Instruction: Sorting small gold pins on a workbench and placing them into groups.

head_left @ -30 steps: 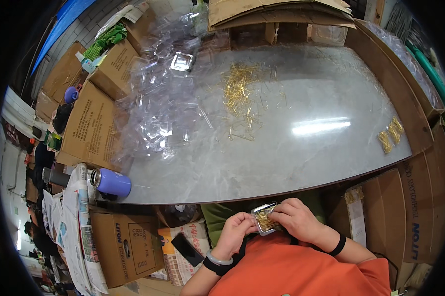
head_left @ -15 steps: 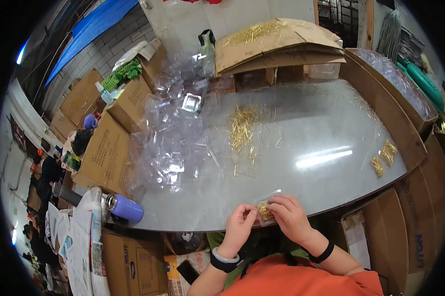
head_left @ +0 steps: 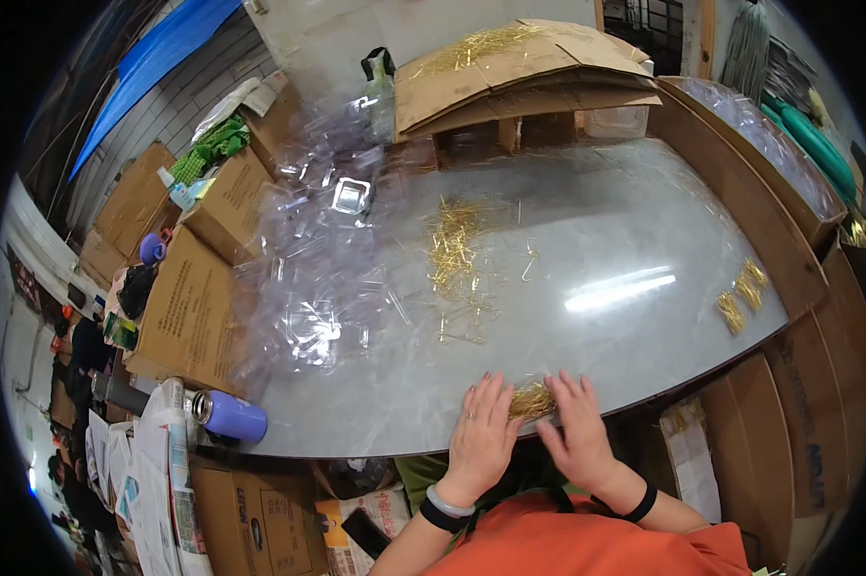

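Observation:
A bundle of gold wire hooks lies at the table's front edge, between my two hands. My left hand is flat with fingers stretched out, its fingertips along the bundle's left side. On the other side my right hand has its fingers spread, with the fingertips at the bundle's right end. Whether a clear plastic case still surrounds these hooks cannot be made out. Farther up the grey table is a loose heap of gold wire hooks. Two gold bundles sit near the right edge.
Clear plastic cases are heaped on the left. A purple bottle lies at the front left corner. At the back, a cardboard shelf carries more gold wire. Cardboard boxes line the left side; a cardboard wall borders the right.
My fingers have gone from pinching a small clear case with gold hooks in it to lying stretched out on either side of a wider bundle. The view has shifted slightly.

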Available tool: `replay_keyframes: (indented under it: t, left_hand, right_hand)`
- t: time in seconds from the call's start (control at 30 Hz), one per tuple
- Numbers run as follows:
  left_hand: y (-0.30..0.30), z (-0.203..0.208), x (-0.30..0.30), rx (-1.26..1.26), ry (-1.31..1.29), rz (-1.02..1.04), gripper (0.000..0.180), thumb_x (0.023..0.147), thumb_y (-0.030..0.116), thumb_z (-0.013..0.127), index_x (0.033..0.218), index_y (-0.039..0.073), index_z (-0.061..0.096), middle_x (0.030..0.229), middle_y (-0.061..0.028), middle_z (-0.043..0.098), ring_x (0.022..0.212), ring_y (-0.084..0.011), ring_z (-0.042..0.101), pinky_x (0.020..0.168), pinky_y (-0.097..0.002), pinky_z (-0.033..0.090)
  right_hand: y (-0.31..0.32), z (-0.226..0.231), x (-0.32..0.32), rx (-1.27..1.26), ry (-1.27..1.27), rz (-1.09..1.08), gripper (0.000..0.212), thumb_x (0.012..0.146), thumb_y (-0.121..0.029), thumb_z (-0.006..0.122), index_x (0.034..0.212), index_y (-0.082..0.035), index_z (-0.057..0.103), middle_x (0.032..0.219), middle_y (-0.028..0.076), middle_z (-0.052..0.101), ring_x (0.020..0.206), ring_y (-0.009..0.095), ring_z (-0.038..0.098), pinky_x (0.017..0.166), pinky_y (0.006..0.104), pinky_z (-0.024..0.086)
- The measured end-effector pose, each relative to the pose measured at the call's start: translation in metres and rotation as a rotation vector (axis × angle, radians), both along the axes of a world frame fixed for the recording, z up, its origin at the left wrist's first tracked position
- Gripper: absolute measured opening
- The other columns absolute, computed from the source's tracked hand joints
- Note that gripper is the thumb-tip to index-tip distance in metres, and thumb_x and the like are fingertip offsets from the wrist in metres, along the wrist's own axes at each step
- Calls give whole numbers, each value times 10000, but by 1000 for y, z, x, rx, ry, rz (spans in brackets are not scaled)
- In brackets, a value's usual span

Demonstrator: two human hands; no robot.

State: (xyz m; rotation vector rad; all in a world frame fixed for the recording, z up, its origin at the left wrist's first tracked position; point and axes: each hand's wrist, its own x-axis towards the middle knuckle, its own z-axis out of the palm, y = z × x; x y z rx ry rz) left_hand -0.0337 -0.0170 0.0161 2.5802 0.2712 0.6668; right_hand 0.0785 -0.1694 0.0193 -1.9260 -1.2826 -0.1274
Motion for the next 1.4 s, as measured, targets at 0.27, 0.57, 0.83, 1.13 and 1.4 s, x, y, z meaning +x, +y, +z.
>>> replay_keyframes:
  t: [0.27,0.57,0.83,1.13,1.4]
  left_hand:
    - [-1,3,1,39,1,15,445,978,138,606,1369,-47,505,1443,-251,473,1372,-453,435,1157,-557,349]
    - [-2,-9,10,72,-10,-17,470,965,121,619,1365,-85,482,1433,-275,457,1347,-482,431,1142,-568,359]
    - [-6,-5,11,64,-37,16,496,964,141,632,1369,-94,469,1434,-297,443,1335,-502,431,1123,-560,384]
    - [-3,-13,9,34,-29,6,473,960,137,630,1359,-77,492,1450,-296,428,1341,-501,430,1125,-550,392]
    - [0,-9,4,-82,-27,-22,550,931,115,614,1417,-72,439,1483,-300,398,1388,-504,385,1164,-543,344]
  right_hand:
    - [6,3,8,143,216,16,628,910,-80,682,1460,48,407,1423,259,510,1312,452,492,1102,547,397]
    - [7,5,0,3,-50,26,588,887,-115,703,1416,19,482,1317,208,607,1272,430,527,1088,513,413]
    - [36,3,19,120,279,-182,358,886,-169,712,1204,-35,618,1120,165,623,1052,374,575,941,473,455]
    - [31,-2,18,-54,-73,14,387,961,-190,630,1302,-10,598,1395,193,570,1313,391,486,1089,511,372]
    - [27,7,29,-271,-85,127,660,983,-404,608,1462,20,442,1547,229,403,1442,442,344,1204,592,205]
